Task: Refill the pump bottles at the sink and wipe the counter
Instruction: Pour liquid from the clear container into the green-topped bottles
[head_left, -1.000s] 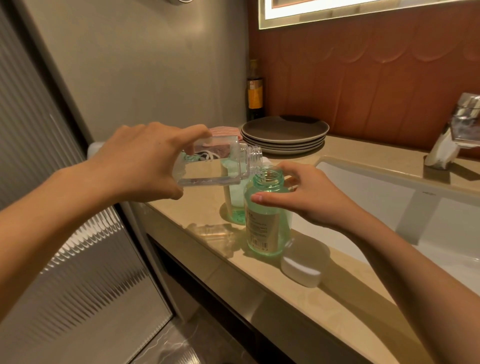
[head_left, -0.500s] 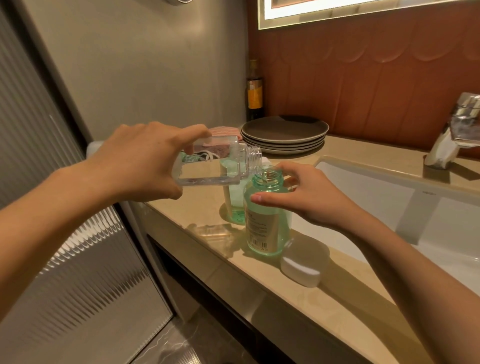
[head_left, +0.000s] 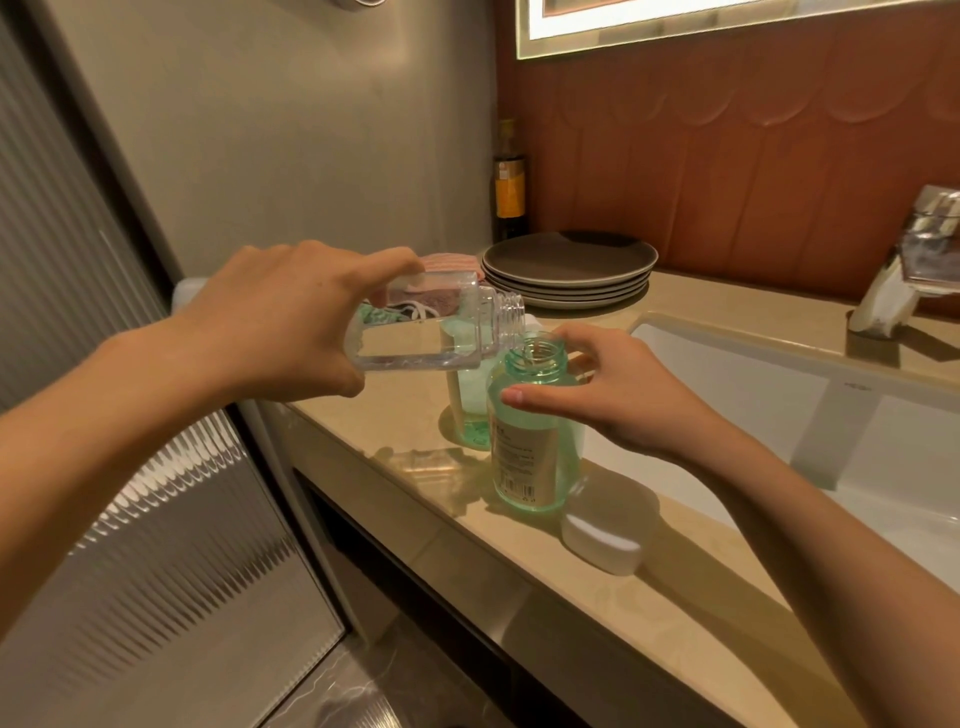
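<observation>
the left hand (head_left: 270, 322) grips a clear square bottle (head_left: 415, 332), fingers clenched around its base end. the bottle is tipped on its side, threaded neck pointing right, its mouth just above and touching near the rim of the green bottle (head_left: 532, 431). whether liquid is running out cannot be told.

the green bottle stands upright and uncapped on the tabletop (head_left: 675, 587), close to the front edge and just left of the white sink (head_left: 779, 410). it carries a pale label on its front. the right hand (head_left: 618, 395) steadies it, fingers wrapped around the shoulder and neck, thumb across the front.

a second green-tinted bottle (head_left: 470, 410) stands just behind it, partly hidden. a white cap (head_left: 602, 540) rests on the tabletop just right of the green bottle's base. a stack of dark plates (head_left: 569, 265) sits further back, a dark bottle with a yellow label (head_left: 510, 182) in the corner behind it. a chrome tap (head_left: 909, 254) is at the far right.
</observation>
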